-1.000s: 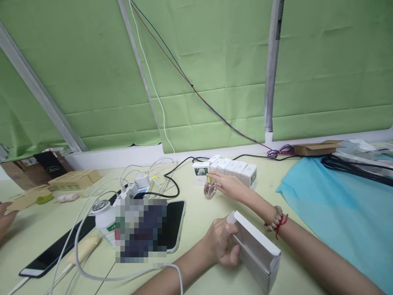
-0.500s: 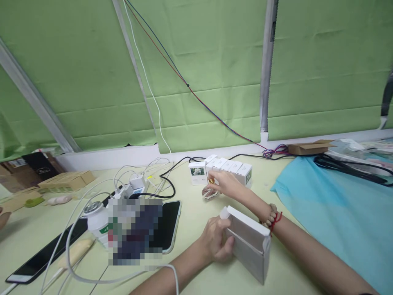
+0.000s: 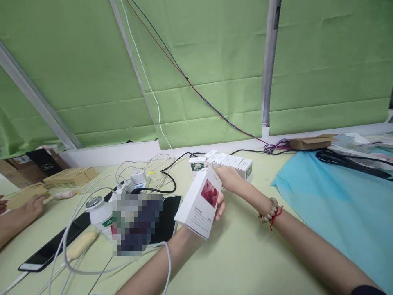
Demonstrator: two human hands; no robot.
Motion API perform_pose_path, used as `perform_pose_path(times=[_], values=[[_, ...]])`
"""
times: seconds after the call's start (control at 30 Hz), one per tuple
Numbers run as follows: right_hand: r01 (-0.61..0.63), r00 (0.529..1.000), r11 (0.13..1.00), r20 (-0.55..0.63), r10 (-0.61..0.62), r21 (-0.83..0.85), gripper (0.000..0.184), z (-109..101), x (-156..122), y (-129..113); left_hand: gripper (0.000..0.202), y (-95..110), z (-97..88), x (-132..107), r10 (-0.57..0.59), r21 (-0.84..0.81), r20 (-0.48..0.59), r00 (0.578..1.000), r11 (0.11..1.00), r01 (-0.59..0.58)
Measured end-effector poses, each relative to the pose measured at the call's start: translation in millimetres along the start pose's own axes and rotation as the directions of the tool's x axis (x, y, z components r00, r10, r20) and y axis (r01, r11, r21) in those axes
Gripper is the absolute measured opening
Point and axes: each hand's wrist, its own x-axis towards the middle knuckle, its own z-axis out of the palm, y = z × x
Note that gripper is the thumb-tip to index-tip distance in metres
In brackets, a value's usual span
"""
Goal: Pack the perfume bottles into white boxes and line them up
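A white carton with a red rose picture (image 3: pixel 201 205) is tilted up in front of me, held by my left hand (image 3: pixel 220 207). The fingers of that hand curl round the carton's right side, and its palm is behind the carton. At the carton's raised upper end is my right hand (image 3: pixel 229 177), with fingers bent down and their tips hidden by the carton's flap. What those fingers hold cannot be made out. Right behind this hand stands a row of small white boxes (image 3: pixel 227 159); a white box with a flower picture (image 3: pixel 197 164) is at its left end.
Left of my arm lie a partly pixelated phone (image 3: pixel 166 221), a white bottle (image 3: pixel 100 215), a power strip with plugs (image 3: pixel 130 188) and looping white cables. Another person's hand (image 3: pixel 29 211) rests at far left. Blue sheeting (image 3: pixel 331 205) covers the right side.
My left hand has raised and turned the carton, so its rose face shows. It is now up against my right hand, hiding the coiled item and gold piece. Another person's hand has come in from the left.
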Motion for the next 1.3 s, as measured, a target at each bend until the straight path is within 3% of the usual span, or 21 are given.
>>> perform_pose_path(times=[0.1, 0.2, 0.33, 0.43, 0.57, 0.67, 0.7, 0.73, 0.8, 0.83, 0.87, 0.9, 0.97, 1.07, 1.13, 1.3], values=[[0.015, 1.000, 1.000, -0.007, -0.015, 0.004, 0.017, -2, -2, -4, 0.053, 3, -8.8, 2, -0.090, -0.027, 0.143, 0.986, 0.995, 0.094], [0.018, 1.000, 1.000, -0.001, -0.018, -0.025, 0.019, -4, -3, -6, 0.055, 1, -11.1, 5, -0.118, -0.064, 0.201, 0.973, 0.989, 0.133], [-0.041, 0.998, 0.994, 0.044, 0.045, -0.105, 0.023, -8, -1, -3, 0.060, -10, -1.4, 5, -0.224, -0.063, 0.200, 0.954, 0.969, 0.241], [-0.083, 0.995, 0.989, 0.037, 0.088, -0.122, 0.028, -8, -1, 2, 0.061, -20, 14.7, 2, -0.316, -0.096, 0.128, 0.940, 0.940, 0.329], [-0.093, 0.992, 0.991, 0.073, 0.100, -0.094, 0.040, -3, -3, 4, 0.051, -20, 37.6, -2, -0.217, -0.099, -0.145, 0.965, 0.974, 0.204], [-0.071, 0.986, 0.996, 0.147, 0.078, -0.056, 0.038, 2, -3, 3, 0.041, -10, 43.9, -4, 0.055, 0.052, -0.258, 0.964, 0.998, -0.043], [-0.063, 0.984, 0.997, 0.164, 0.070, -0.046, 0.035, 2, -3, 3, 0.039, -7, 42.9, -4, 0.201, 0.136, -0.298, 0.933, 0.977, -0.167], [-0.056, 0.982, 0.998, 0.179, 0.062, -0.037, 0.033, 1, -3, 3, 0.037, -4, 40.4, -4, 0.360, 0.236, -0.345, 0.867, 0.927, -0.291], [-0.030, 0.976, 0.999, 0.215, 0.032, -0.013, 0.030, -4, -3, 4, 0.036, 0, 32.0, -3, 0.624, 0.458, -0.438, 0.646, 0.774, -0.437], [-0.009, 0.970, 1.000, 0.243, 0.006, 0.012, 0.029, -8, -3, 5, 0.035, 1, 26.9, -2, 0.702, 0.555, -0.477, 0.529, 0.707, -0.439], [0.011, 0.958, 0.999, 0.284, -0.023, 0.046, 0.031, -13, -4, 7, 0.034, 1, 21.7, -1, 0.740, 0.628, -0.507, 0.443, 0.668, -0.398], [0.021, 0.943, 0.996, 0.330, -0.048, 0.085, 0.033, -18, -6, 8, 0.034, 2, 16.8, -1, 0.752, 0.675, -0.532, 0.389, 0.654, -0.341], [0.001, 0.912, 0.990, 0.406, -0.058, 0.139, 0.038, -29, -9, 12, 0.036, 2, 8.9, 0, 0.735, 0.713, -0.584, 0.344, 0.667, -0.216], [-0.032, 0.928, 0.991, 0.373, -0.020, 0.131, 0.037, -48, -16, 20, 0.035, -1, 3.3, 1, 0.692, 0.712, -0.633, 0.348, 0.696, -0.089], [-0.023, 0.939, 0.987, 0.343, -0.033, 0.159, 0.035, -61, -22, 23, 0.030, -4, 2.7, 0, 0.692, 0.726, -0.620, 0.368, 0.684, -0.063], [0.056, 0.917, 0.912, 0.341, -0.208, 0.406, 0.039, -89, -35, 13, 0.022, -14, 4.1, -3, 0.744, 0.856, -0.469, 0.475, 0.516, 0.037]])
